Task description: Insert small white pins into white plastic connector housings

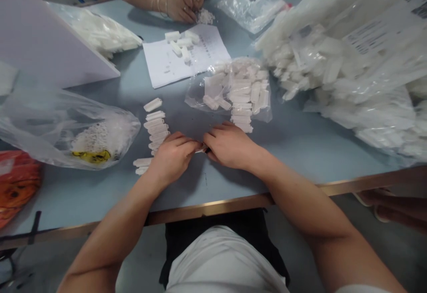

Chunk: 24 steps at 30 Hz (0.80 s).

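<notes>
My left hand (171, 155) and my right hand (228, 145) meet over the blue-grey table (300, 146), both curled round one small white packet (201, 149) held between their fingertips. A row of several small white packets (155, 126) lies just left of my left hand, with two more (142, 165) by my wrist. Right behind my right hand sits a clear bag of the same white packets (238, 93), with some spilling out at its near edge.
A large heap of bagged white packets (350, 62) fills the right side. A clear bag with white and yellow contents (83, 139) and an orange bag (16, 182) lie at the left. Across the table another person's hands (185, 2) work above a paper sheet (187, 55) bearing packets.
</notes>
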Each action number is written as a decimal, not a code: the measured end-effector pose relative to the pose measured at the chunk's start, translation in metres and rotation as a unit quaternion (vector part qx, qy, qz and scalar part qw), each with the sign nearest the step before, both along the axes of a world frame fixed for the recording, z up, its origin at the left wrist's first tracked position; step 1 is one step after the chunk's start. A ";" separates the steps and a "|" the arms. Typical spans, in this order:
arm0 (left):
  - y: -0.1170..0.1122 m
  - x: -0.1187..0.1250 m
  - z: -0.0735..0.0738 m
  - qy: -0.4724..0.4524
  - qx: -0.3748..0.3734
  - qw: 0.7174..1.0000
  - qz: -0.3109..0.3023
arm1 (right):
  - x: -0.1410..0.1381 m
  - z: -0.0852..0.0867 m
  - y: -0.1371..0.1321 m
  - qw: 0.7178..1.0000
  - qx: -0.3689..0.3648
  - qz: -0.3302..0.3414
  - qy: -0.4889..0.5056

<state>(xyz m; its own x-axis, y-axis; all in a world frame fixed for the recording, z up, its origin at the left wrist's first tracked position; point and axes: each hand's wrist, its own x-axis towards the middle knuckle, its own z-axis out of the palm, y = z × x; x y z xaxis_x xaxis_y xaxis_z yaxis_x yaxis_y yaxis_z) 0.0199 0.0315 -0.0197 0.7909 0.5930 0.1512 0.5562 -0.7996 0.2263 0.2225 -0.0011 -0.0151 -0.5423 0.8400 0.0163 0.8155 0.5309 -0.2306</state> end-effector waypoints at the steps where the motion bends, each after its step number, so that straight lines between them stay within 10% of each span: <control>1: 0.000 -0.001 0.001 0.004 -0.007 1.000 -0.001 | 0.000 0.000 0.000 1.000 0.000 0.000 0.001; 24: -0.004 -0.005 0.004 0.025 0.012 0.998 0.055 | 0.001 -0.003 -0.001 1.000 0.012 0.001 0.006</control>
